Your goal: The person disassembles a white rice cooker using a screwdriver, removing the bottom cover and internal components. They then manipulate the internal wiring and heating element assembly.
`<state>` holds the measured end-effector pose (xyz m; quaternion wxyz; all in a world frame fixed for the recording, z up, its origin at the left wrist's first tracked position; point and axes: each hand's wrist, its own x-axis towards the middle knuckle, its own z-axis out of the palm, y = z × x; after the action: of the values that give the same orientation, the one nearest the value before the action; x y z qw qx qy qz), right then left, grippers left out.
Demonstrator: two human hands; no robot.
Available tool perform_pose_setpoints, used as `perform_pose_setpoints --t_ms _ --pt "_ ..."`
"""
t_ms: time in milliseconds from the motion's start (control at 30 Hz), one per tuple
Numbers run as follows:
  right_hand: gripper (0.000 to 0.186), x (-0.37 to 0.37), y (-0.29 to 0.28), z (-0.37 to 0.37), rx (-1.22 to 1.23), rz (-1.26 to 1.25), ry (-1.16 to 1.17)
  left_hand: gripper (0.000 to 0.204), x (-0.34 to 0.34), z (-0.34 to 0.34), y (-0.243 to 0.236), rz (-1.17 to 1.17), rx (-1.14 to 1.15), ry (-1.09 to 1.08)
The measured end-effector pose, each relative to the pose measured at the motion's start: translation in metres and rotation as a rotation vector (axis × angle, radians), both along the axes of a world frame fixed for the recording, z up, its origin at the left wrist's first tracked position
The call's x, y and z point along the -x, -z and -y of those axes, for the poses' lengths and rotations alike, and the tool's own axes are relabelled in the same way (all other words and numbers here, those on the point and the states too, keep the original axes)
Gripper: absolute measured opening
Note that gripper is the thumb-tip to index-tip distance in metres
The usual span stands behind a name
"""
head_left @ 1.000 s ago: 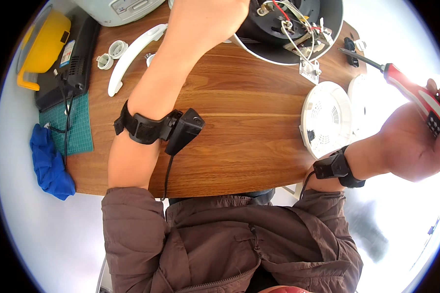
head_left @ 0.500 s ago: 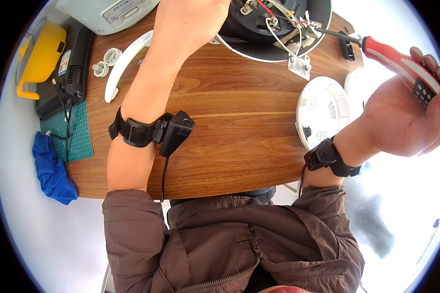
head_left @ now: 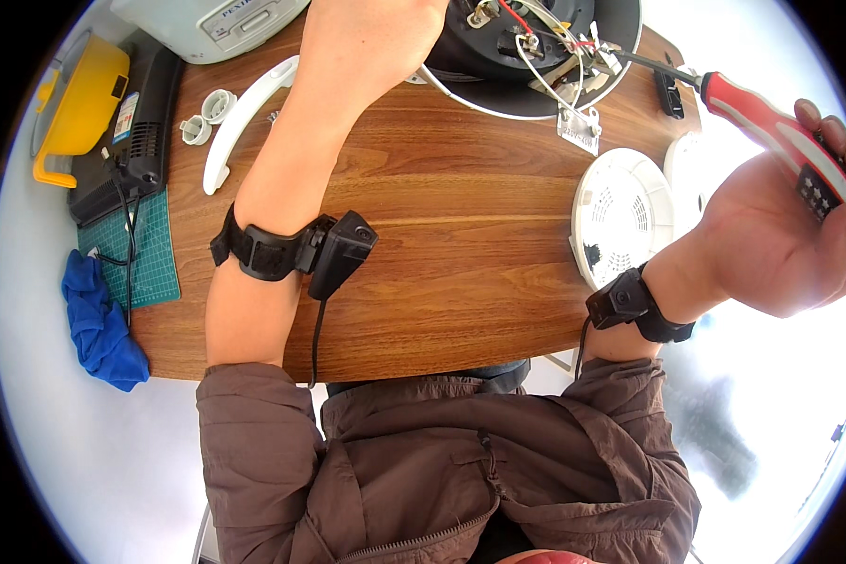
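Observation:
My left hand (head_left: 376,42) reaches to the top edge beside an open round metal housing (head_left: 451,89) with a black interior; its fingers are out of sight. Red and white wires (head_left: 578,70) run to metal terminals inside. My right hand (head_left: 780,230) grips a red and grey screwdriver (head_left: 752,113), its shaft angled left so the tip meets or overlaps the terminal bracket (head_left: 600,58); exact contact is unclear. A small metal plate (head_left: 578,132) hangs at the housing's near side. Below it lies a white perforated round cover (head_left: 620,211).
At left are a pale appliance (head_left: 183,23), yellow handled object (head_left: 89,99), black device (head_left: 146,141), green mat (head_left: 155,254), blue cloth (head_left: 103,324), white handle (head_left: 235,127) and small white rings (head_left: 218,105). A black part (head_left: 669,94) and another white piece (head_left: 681,150) sit at right.
The screwdriver and my right hand moved up and left, bringing the tip to the terminals. My left hand shifted left. In the last half second they have barely moved.

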<state>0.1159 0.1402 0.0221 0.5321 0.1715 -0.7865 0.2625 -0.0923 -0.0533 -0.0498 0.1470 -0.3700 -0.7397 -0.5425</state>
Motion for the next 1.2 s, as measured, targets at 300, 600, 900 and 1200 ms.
perform_pose_setpoints --t_ms 300,600,900,1200 --pt "0.047 -0.006 -0.002 -0.014 -0.036 0.071 -0.058 0.060 0.001 -0.001 0.001 -0.014 0.020 -0.029" --pt "0.046 0.006 -0.003 0.000 0.199 -0.075 -0.079 0.060 0.000 -0.003 -0.005 0.038 -0.001 0.004" --pt "0.044 0.016 -0.004 0.006 0.373 -0.239 -0.144 0.061 0.008 -0.003 0.001 -0.013 -0.046 0.079" --pt "0.041 0.017 -0.004 0.009 0.432 -0.321 -0.176 0.062 0.005 -0.002 0.003 -0.040 0.019 -0.005"
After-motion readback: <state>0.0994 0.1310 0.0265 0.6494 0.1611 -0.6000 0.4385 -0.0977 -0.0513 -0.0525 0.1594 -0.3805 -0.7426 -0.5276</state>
